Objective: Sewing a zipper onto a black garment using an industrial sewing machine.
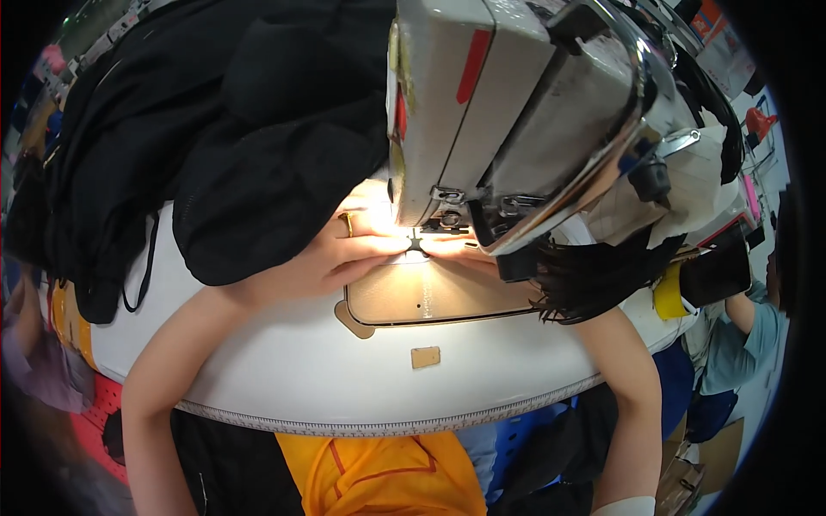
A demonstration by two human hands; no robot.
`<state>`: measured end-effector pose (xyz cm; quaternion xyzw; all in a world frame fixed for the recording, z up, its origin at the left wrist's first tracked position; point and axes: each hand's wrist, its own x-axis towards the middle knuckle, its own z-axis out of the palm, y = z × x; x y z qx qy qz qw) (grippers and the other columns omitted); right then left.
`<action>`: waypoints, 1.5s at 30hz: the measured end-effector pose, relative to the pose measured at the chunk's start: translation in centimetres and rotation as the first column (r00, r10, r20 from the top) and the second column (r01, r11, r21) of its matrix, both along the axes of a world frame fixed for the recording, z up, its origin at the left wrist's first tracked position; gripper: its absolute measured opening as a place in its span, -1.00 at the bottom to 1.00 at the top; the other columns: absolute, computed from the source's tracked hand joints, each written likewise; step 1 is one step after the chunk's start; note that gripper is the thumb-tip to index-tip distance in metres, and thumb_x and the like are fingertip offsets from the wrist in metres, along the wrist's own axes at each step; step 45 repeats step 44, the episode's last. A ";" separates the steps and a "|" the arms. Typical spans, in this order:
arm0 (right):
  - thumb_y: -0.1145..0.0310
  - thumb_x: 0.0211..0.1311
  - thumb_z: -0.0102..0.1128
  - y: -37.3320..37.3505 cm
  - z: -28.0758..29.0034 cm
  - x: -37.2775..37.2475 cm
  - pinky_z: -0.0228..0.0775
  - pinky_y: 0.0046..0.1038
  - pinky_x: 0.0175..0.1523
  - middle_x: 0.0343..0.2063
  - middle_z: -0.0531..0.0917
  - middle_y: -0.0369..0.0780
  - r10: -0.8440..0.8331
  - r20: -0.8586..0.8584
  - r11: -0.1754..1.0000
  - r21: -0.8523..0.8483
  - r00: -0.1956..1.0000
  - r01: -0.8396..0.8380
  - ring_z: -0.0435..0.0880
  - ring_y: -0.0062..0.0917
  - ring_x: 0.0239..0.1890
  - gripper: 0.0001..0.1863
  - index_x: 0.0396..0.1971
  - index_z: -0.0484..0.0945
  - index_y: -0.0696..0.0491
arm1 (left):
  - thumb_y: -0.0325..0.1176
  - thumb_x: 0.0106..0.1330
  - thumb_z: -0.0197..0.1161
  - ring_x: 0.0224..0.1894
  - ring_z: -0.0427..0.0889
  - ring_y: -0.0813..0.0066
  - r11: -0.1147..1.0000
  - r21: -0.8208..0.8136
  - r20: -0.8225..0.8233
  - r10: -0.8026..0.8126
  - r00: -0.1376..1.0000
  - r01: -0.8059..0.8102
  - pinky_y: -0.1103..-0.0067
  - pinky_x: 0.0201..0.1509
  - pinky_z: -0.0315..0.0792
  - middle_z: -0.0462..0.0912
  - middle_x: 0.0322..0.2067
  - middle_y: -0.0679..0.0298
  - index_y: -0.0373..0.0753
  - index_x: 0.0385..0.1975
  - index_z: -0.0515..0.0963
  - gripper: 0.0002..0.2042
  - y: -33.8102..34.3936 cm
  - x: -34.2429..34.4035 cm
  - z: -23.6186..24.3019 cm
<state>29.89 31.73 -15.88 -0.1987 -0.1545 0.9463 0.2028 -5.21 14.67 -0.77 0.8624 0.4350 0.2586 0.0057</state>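
Both my hands meet under the lit needle area of a sewing machine (447, 103). My left hand (348, 245), wearing a ring, has its fingers pressed together on a small dark piece of fabric (417, 245) beside the presser foot. From the other side my right hand (460, 251) pinches at the same piece; the machine head hides part of it. Beneath them lies the tan metal bed plate (404, 297). A large heap of black fabric (284, 120) rests left of the machine, partly over my left hand and wrist.
The white table (284, 361) has a measuring tape (344, 426) along its front edge. A small tan patch (425, 357) sits on it. Black strands (594, 275) hang by my right forearm. Orange cloth (379, 473) lies below the edge. Another person (740, 335) is at the far right.
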 end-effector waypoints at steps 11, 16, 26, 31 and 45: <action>0.36 0.34 0.09 1.0 -1.9 -7.9 0.40 -0.62 0.04 -0.15 0.58 -0.28 -0.099 -0.082 0.959 0.257 0.992 0.117 0.57 -0.64 -0.10 -0.74 -0.04 0.41 0.12 | -0.43 0.11 0.30 -0.23 0.50 0.37 0.994 0.094 -0.062 0.060 0.996 -0.054 0.50 -0.07 0.35 0.65 -0.34 0.34 -0.15 -0.26 0.67 -0.81 -0.1 -2.8 -1.2; 0.47 0.31 0.09 2.0 -2.6 -5.2 0.45 -0.63 -0.22 -0.23 0.59 -0.25 -0.090 0.205 0.846 0.532 0.975 -0.033 0.62 -0.62 -0.25 -0.89 -0.23 0.50 0.16 | -0.47 0.12 0.28 -0.15 0.52 0.38 0.953 -0.241 -0.132 0.155 0.979 -0.183 0.48 0.05 0.33 0.64 -0.31 0.31 -0.14 -0.19 0.66 -0.77 0.6 -0.6 0.0; 0.37 0.07 0.30 -9.7 14.9 -10.3 0.42 -0.48 0.04 -0.10 0.64 -0.39 -0.218 0.118 -0.776 0.581 0.969 -0.245 0.59 -0.52 -0.05 -0.68 -0.11 0.64 -0.05 | -0.44 0.23 0.18 0.04 0.51 0.38 0.986 -0.104 0.033 -0.128 0.991 0.131 0.40 0.17 0.32 0.55 -0.05 0.27 -0.17 0.05 0.51 -0.65 -3.1 -0.5 -1.5; 0.40 0.04 0.32 -11.0 12.5 -10.2 0.39 -0.54 -0.01 -0.10 0.64 -0.39 -0.362 0.130 -0.679 0.641 0.923 -0.357 0.58 -0.58 -0.12 -0.68 -0.13 0.65 -0.02 | -0.35 0.27 0.19 -0.28 0.58 0.45 0.998 0.035 -0.056 0.056 0.997 -0.054 0.61 -0.19 0.37 0.59 -0.19 0.33 -0.16 -0.03 0.52 -0.73 -1.5 -1.0 -2.6; 0.44 0.00 0.35 -11.1 12.7 -10.9 0.41 -0.55 0.01 -0.07 0.62 -0.32 -0.416 0.078 -0.744 0.544 0.906 -0.389 0.56 -0.57 -0.15 -0.68 -0.15 0.66 0.00 | -0.44 0.16 0.28 -0.28 0.57 0.44 0.997 0.026 0.045 0.065 0.997 -0.066 0.60 -0.15 0.42 0.66 -0.30 0.37 -0.14 -0.22 0.63 -0.81 -0.4 -0.8 -1.0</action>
